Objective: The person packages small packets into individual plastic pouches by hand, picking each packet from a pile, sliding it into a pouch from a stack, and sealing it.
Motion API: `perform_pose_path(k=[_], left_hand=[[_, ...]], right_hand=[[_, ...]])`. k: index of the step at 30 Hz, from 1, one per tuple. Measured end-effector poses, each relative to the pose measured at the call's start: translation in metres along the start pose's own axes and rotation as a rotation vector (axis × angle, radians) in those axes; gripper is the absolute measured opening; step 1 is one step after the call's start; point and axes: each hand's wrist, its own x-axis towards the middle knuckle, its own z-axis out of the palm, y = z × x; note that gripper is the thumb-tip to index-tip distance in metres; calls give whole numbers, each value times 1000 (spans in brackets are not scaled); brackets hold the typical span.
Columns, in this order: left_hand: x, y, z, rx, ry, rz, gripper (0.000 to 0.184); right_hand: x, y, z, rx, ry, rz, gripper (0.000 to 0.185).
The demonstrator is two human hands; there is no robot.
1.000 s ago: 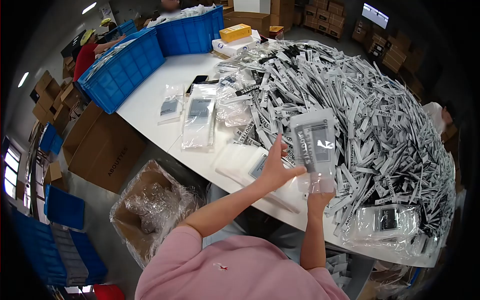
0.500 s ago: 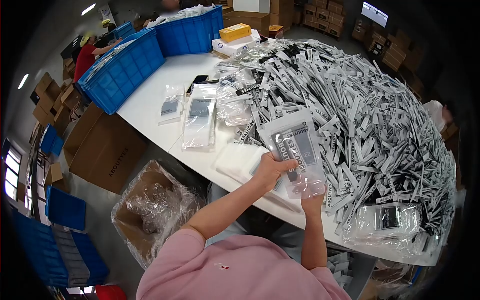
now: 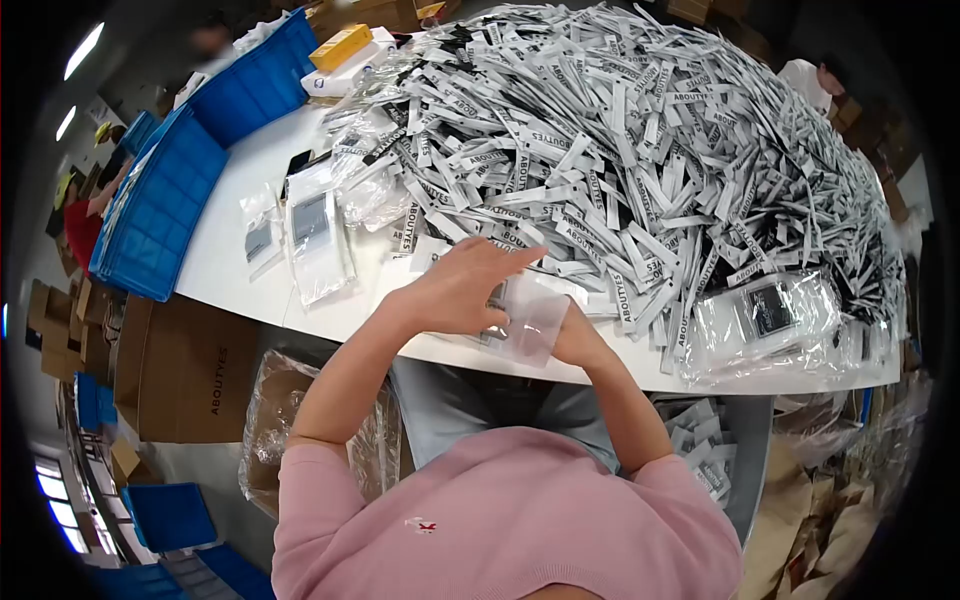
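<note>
Left hand (image 3: 462,288) has shifted from clasping a printed pouch to spreading fingers across a frosted, translucent bag (image 3: 537,322), grip unclear. Right hand (image 3: 578,338) is partly behind it, fingers and hold hidden. Bag nears the front edge of the table (image 3: 225,240), open leftward.

The left hand (image 3: 468,288) spread over a clear bag (image 3: 538,322); the right hand (image 3: 580,335) touched its three-o'clock edge; packets (image 3: 640,130) lay heaped at one o'clock.
</note>
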Motion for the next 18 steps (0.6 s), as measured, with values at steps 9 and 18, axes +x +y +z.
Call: perform_pose_path(k=[9, 18], left_hand=[[3, -29, 24, -550, -248, -336, 16], [-21, -27, 62, -782, -151, -438, 21]], right_hand=[[-10, 2, -10, 345, 59, 46, 24], [-8, -5, 7, -136, 128, 72, 18]])
